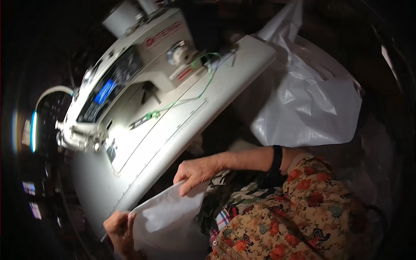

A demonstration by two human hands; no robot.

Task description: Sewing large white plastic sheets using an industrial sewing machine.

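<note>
Fingers point(187, 189) of the left hand point(120, 229) and the right hand point(197, 171) pinch one edge of one thin white sheet point(167, 212), straight between them, smooth and brighter near the top; beyond them one sewing machine point(151, 71) and one green-corded thread snips point(142, 120) rest on one white table point(91, 182); farther right is one crumpled sheet point(307, 108).

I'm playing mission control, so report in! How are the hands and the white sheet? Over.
Left hand and right hand: both gripping white sheet. Sheet: edge stretched between them. Not in the way: metal tool on sewing table.
</note>
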